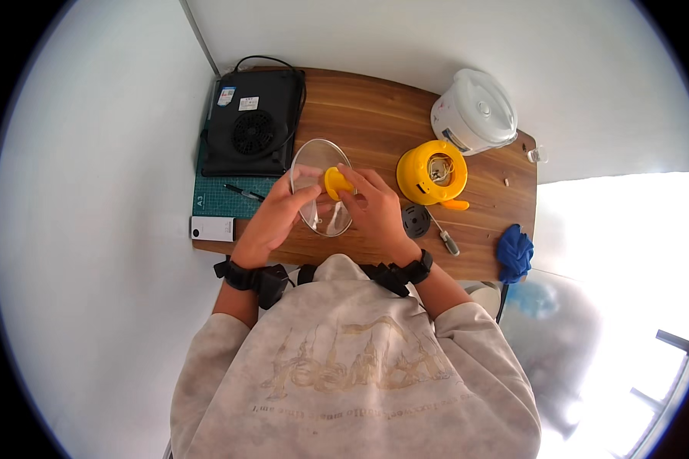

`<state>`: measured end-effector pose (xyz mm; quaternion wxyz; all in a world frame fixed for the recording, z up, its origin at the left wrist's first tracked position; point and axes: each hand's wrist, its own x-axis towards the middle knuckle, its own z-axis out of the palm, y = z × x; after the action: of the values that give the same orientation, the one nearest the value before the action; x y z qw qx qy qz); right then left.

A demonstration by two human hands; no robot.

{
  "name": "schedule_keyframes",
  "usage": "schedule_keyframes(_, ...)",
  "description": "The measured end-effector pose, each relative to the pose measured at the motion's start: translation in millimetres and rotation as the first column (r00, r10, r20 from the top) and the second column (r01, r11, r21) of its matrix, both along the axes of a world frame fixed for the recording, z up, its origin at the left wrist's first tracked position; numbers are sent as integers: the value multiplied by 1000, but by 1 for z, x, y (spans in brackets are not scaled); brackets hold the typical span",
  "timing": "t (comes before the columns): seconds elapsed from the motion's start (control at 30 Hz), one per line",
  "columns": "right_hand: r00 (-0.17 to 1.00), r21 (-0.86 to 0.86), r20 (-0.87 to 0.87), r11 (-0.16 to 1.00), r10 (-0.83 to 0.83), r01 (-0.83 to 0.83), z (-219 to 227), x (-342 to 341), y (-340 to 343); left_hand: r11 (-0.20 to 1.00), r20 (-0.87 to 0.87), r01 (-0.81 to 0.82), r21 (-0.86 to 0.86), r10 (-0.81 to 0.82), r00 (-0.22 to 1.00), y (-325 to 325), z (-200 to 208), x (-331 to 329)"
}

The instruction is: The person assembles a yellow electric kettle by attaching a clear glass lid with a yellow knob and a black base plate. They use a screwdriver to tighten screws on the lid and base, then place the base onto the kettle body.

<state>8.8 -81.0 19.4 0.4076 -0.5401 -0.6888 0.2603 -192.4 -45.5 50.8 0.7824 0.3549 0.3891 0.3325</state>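
A clear glass lid (337, 223) with a rim is held tilted up off the table, in front of my body. My left hand (280, 213) grips it at its left side, with some fingers showing through the glass. The fingers of my right hand (379, 213) are closed round a yellow knob (334, 182) at the middle of the lid. To the right of that hand stands a yellow appliance base (410, 174) with a handle, its top uncovered and pale wires showing inside. Near it lie a black slotted disc (416, 222) and a screwdriver (449, 242).
At the left, a black flat appliance (226, 141) with a round vent lies on a green cutting mat (216, 200), beside a pen (243, 191) and white box (213, 229). A white lidded cooker (452, 122), small clear cup (540, 155) and blue cloth (515, 252) are at the right.
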Motion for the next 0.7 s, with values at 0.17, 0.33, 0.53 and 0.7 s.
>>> schedule_keyframes(0.17,980,-96,170,992,100,-85,28,-3,-9,991,-5,-73,-116,73,997,4,0,-1)
schedule_keyframes(0.33,914,10,352,976,202,-219,32,4,-4,969,56,-182,-169,194,979,9,-1,5)
schedule_keyframes(0.53,957,37,272,992,104,-118,14,-4,-6,965,160,-156,-211,191,968,12,-5,8)
schedule_keyframes(0.7,996,-28,-58,997,73,-74,21,0,-1,983,211,-64,-169,100,972,10,14,7)
